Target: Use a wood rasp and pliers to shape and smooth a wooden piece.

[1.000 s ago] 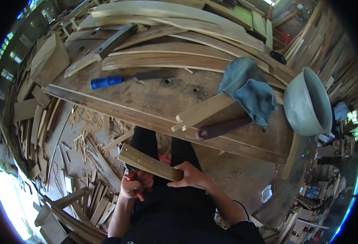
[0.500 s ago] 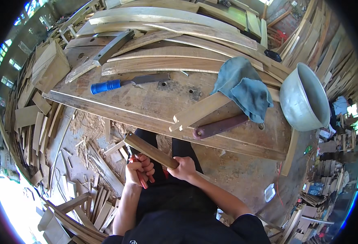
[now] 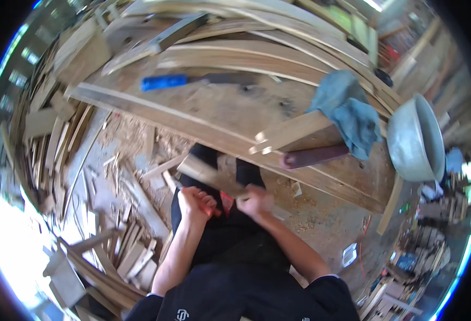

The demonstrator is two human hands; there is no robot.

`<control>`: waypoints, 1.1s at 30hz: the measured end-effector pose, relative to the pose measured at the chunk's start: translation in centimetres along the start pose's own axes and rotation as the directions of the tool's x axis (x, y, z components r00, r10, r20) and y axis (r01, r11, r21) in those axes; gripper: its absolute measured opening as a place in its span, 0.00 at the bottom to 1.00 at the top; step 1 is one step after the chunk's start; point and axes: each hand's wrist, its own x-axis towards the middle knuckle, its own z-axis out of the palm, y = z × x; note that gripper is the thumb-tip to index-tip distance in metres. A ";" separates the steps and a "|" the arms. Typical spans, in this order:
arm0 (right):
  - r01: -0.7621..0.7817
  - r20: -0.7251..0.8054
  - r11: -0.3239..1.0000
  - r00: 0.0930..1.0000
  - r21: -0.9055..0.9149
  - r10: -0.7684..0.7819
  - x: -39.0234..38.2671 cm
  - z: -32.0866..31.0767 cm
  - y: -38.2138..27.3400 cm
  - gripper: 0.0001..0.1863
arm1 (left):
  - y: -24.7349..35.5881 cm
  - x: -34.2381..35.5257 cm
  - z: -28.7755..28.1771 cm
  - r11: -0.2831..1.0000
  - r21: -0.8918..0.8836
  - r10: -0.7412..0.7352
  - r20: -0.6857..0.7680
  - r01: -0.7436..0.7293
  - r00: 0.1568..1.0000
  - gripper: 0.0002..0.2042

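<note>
My left hand (image 3: pixel 195 203) is closed round the red handles of a pair of pliers (image 3: pixel 209 209); the jaws are hard to make out. To its right, my right hand (image 3: pixel 256 201), smeared by motion, grips the near end of a short wooden bar (image 3: pixel 206 172). That bar slants up and left above my lap, its far end passing over my left hand. Both hands are on my side of the workbench (image 3: pixel 166 115), below its front edge. Something red (image 3: pixel 226 203) lies between my legs, partly covered.
A blue-handled chisel-like tool (image 3: pixel 164 82) lies on the bench. Further right, a blue-grey cloth (image 3: pixel 348 115) drapes over a pale wooden piece (image 3: pixel 289 134), beside a dark brown handle (image 3: pixel 313 156) and a metal pot (image 3: pixel 413 142). Curved boards (image 3: pixel 235 56) line the back; offcuts (image 3: pixel 136 257) heap at lower left.
The whole view has shifted. My left hand has turned, so the plier handles now point right instead of down. The wooden bar is still in my right hand and is now blurred by motion.
</note>
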 end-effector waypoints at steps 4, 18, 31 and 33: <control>-0.194 0.078 0.972 0.980 0.135 0.185 1.3 -1.4 3.9 0.14 | 0.1 0.3 -0.6 0.995 -0.085 -0.035 0.143 0.048 0.989 0.08; -0.496 0.375 0.868 0.804 -0.006 0.462 -2.5 -1.5 5.1 0.23 | 2.6 -14.2 14.2 0.131 0.253 0.051 0.964 -0.959 0.261 0.07; -0.405 0.284 0.914 0.873 -0.031 0.397 -4.5 -2.9 6.8 0.23 | -16.4 -19.5 41.1 -0.625 0.012 -0.278 0.931 -0.781 0.236 0.27; -0.419 0.306 0.907 0.869 0.039 0.389 -4.8 -3.4 7.8 0.24 | -14.8 -19.0 40.0 -0.504 0.000 -0.354 0.912 -0.864 0.207 0.24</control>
